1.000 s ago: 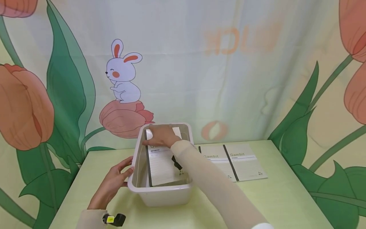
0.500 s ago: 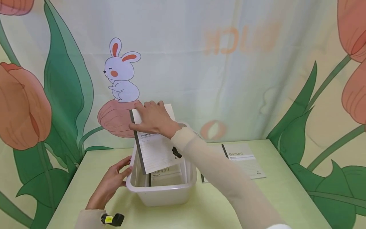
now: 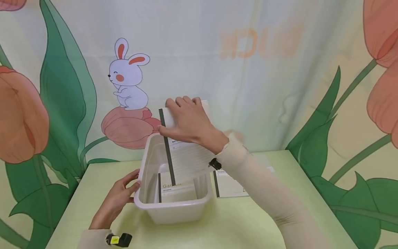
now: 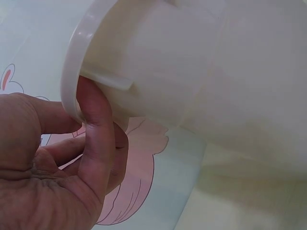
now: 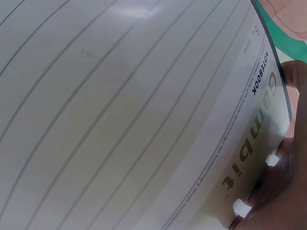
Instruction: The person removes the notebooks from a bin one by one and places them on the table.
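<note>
Held notebook [image 3: 189, 159]: above the bin [image 3: 177, 215], tilted, its lower end over the bin's mouth; whether that end is below the rim, I cannot tell.
Right hand [image 3: 193, 123]: grip clamped on the held notebook, fingers over its top edge and thumb by the dark spine.
Left hand [image 3: 119, 194]: at the bin's left side, grip pinched on its rim.
Notebook inside [image 3: 178, 194]: lying in the bin, partly covered in view by the held one.
Notebook on the worktop [image 3: 229, 185]: just right of the bin, partly hidden by the sleeve [image 3: 264, 186].
Step in hand: probably taking a notebook out of the bin to join the one at its right.
Next move: would call for raising the lower end clear of the bin's right rim, the left hand steadying the bin meanwhile.
</note>
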Action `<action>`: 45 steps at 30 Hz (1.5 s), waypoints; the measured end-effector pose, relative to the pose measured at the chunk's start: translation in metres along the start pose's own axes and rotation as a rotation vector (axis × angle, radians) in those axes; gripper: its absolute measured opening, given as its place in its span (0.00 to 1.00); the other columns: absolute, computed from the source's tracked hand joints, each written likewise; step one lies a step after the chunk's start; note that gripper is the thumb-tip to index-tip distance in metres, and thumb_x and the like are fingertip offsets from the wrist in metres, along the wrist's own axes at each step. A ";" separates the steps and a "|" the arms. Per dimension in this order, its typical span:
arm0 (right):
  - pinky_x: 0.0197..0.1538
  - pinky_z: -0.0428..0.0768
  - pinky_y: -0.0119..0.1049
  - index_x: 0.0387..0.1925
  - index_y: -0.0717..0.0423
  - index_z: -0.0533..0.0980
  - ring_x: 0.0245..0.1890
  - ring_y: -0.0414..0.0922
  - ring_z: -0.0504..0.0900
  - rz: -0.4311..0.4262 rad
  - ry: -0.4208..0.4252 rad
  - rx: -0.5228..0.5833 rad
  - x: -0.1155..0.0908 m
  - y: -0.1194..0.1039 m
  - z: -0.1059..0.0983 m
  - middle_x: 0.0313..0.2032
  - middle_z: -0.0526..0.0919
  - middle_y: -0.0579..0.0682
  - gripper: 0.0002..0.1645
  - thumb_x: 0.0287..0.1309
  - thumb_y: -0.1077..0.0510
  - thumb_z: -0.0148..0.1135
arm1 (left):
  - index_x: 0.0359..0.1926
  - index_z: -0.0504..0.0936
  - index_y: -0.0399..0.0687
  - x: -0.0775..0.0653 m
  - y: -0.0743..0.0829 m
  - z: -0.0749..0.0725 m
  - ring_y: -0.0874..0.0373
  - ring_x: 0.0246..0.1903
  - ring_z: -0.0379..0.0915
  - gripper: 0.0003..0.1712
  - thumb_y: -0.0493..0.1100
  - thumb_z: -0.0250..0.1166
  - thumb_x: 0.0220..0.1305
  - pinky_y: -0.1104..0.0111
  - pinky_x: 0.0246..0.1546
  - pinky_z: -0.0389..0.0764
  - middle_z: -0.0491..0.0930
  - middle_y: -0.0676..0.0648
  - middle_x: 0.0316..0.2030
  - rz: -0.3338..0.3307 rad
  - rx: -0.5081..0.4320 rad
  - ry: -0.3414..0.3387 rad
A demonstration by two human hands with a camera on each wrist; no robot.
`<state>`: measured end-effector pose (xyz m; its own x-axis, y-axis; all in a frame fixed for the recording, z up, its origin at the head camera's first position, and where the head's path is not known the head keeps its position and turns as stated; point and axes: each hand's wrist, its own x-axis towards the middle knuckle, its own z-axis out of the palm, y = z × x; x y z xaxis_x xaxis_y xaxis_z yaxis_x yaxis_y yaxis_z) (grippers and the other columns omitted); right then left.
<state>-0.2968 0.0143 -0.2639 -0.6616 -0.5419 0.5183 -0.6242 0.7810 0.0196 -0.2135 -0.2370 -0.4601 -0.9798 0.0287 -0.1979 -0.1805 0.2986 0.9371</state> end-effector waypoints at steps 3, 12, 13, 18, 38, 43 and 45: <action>0.48 0.66 0.44 0.46 0.45 0.70 0.39 0.41 0.70 0.005 0.038 0.033 -0.019 0.017 -0.004 0.34 0.73 0.41 0.29 0.52 0.30 0.53 | 0.77 0.54 0.52 0.001 -0.002 0.001 0.38 0.63 0.66 0.34 0.43 0.54 0.74 0.57 0.44 0.86 0.56 0.38 0.73 0.001 -0.011 -0.002; 0.47 0.67 0.47 0.38 0.48 0.70 0.34 0.43 0.69 0.072 -0.015 0.094 -0.086 0.067 0.008 0.28 0.70 0.42 0.26 0.53 0.32 0.55 | 0.77 0.54 0.53 -0.002 0.003 -0.002 0.39 0.62 0.68 0.34 0.43 0.54 0.74 0.59 0.43 0.86 0.56 0.38 0.73 0.009 0.001 0.003; 0.46 0.67 0.46 0.37 0.47 0.69 0.33 0.43 0.69 0.080 -0.027 0.099 -0.094 0.071 0.011 0.28 0.70 0.42 0.25 0.53 0.32 0.56 | 0.77 0.53 0.53 -0.002 0.003 -0.002 0.39 0.62 0.68 0.35 0.44 0.54 0.74 0.59 0.43 0.86 0.56 0.38 0.73 0.009 0.000 0.001; 0.45 0.65 0.45 0.34 0.44 0.69 0.33 0.41 0.70 0.133 -0.103 0.158 -0.136 0.088 0.035 0.27 0.71 0.40 0.22 0.52 0.33 0.59 | 0.77 0.54 0.54 -0.002 0.001 -0.002 0.40 0.61 0.69 0.35 0.44 0.55 0.74 0.59 0.43 0.86 0.56 0.39 0.74 0.008 -0.016 -0.003; 0.41 0.68 0.45 0.40 0.45 0.71 0.36 0.44 0.77 0.300 -0.390 0.095 -0.247 0.106 0.167 0.31 0.78 0.42 0.28 0.50 0.29 0.61 | 0.77 0.54 0.57 0.000 0.000 0.000 0.38 0.64 0.66 0.35 0.45 0.55 0.74 0.59 0.45 0.86 0.56 0.39 0.74 -0.005 -0.004 0.011; 0.45 0.70 0.51 0.52 0.44 0.73 0.44 0.48 0.78 0.292 -0.428 0.099 -0.256 0.107 0.186 0.42 0.81 0.47 0.36 0.52 0.25 0.58 | 0.77 0.54 0.58 -0.001 0.000 0.000 0.38 0.64 0.66 0.35 0.46 0.55 0.74 0.59 0.45 0.86 0.55 0.40 0.74 -0.012 -0.004 0.009; 0.45 0.71 0.52 0.55 0.42 0.73 0.45 0.49 0.78 0.294 -0.441 0.102 -0.259 0.109 0.193 0.44 0.81 0.48 0.37 0.53 0.24 0.57 | 0.77 0.54 0.58 -0.002 0.000 0.000 0.38 0.64 0.66 0.35 0.46 0.55 0.74 0.58 0.45 0.86 0.55 0.40 0.74 -0.013 -0.006 0.006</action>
<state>-0.2733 0.1796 -0.5605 -0.9126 -0.4009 0.0807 -0.4089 0.8972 -0.1668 -0.2120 -0.2371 -0.4597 -0.9780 0.0188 -0.2079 -0.1934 0.2927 0.9364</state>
